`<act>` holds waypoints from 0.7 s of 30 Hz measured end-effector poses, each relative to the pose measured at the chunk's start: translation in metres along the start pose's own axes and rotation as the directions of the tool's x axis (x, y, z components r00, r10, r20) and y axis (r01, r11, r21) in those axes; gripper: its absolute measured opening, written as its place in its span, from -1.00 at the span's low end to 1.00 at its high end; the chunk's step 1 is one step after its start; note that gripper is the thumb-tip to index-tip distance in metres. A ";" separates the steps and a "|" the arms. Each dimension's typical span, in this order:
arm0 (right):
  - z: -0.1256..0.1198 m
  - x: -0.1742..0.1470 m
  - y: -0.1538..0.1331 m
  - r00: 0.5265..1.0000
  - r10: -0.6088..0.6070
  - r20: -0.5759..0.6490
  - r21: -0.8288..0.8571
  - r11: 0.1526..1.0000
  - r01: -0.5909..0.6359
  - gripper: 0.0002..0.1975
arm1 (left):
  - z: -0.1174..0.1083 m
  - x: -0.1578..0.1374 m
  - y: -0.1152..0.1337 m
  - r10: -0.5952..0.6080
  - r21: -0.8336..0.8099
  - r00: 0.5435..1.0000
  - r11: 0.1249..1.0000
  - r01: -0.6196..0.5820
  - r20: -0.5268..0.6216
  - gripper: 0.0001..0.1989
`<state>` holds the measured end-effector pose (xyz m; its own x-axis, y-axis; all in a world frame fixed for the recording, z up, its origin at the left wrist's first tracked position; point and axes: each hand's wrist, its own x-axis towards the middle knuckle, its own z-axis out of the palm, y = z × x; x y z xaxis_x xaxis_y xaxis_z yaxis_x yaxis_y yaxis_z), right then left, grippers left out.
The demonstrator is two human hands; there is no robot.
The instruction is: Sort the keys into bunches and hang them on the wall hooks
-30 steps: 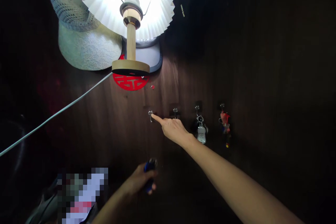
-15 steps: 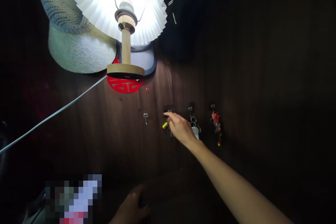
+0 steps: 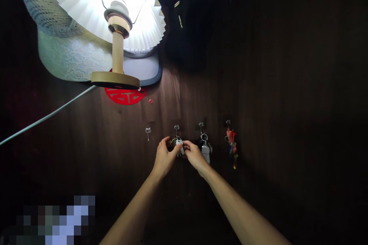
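Observation:
A bunch of keys [image 3: 179, 145] hangs from a small metal hook [image 3: 176, 127] on the dark wood panel. From the left, my left hand [image 3: 165, 157] has its thumb on the keys and its fingers around their left side, where a bit of yellow shows. Opposite it, the fingertips of my right hand [image 3: 194, 155] close on the bunch's right edge. Just right of that hand, a second bunch with a ring and a grey fob [image 3: 206, 152] hangs on another hook [image 3: 201, 124].
A lit lamp [image 3: 117, 46] with a pleated shade stands out in front of several hanging caps [image 3: 74, 57], its white cable [image 3: 46, 117] running left. A red cut-out [image 3: 125, 97] sits below. A bare hook [image 3: 148, 130] is to the left; a red keychain [image 3: 230, 138] hangs right.
My left hand has risen from the bottom edge to the keys. My right hand has lowered from the hook onto the bunch. The view has shifted, moving the lamp left.

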<state>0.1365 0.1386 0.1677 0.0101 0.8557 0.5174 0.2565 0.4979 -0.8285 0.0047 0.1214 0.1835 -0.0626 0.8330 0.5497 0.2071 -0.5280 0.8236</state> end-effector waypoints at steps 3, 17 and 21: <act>-0.012 -0.003 -0.005 0.998 -0.026 0.055 -0.021 0.999 0.027 -0.64 | 0.018 0.005 0.013 -0.150 -0.084 0.989 0.985 0.150 0.007 -0.43; -0.072 0.014 -0.063 0.904 -0.228 0.363 -0.782 0.453 0.428 -0.47 | 0.046 -0.003 0.021 -0.405 -0.455 0.873 0.745 0.488 0.273 -0.78; -0.068 0.017 -0.066 0.879 -0.235 0.415 -0.804 0.357 0.475 -0.52 | 0.042 -0.001 0.030 -0.464 -0.435 0.839 0.718 0.544 0.284 -0.83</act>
<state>0.1859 0.1109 0.2456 -0.4522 0.6938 0.5604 0.8737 0.4708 0.1222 0.0516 0.1119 0.2017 0.1284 0.9909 0.0398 -0.3105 0.0021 0.9506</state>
